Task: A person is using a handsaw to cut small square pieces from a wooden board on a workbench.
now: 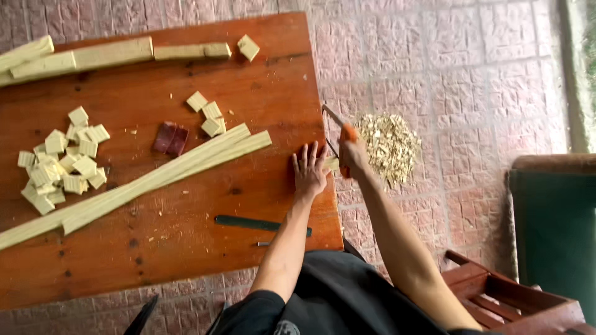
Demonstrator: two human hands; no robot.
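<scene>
My left hand (309,169) lies flat, fingers spread, on the right edge of a brown wooden table (155,242); a small pale wood piece (333,164) juts past the edge under it. My right hand (352,152) grips the orange handle of a small saw (338,121) just off the table edge, beside the piece. Long pale wood strips (149,180) stretch diagonally across the table toward my left hand.
A heap of small cut wood blocks (59,164) sits at the left, a few more blocks (208,115) and a dark red piece (171,138) in the middle. Thick wood bars (93,57) lie along the far edge. A dark tool (248,223) rests near the front. Sawdust (388,146) covers the tiled floor.
</scene>
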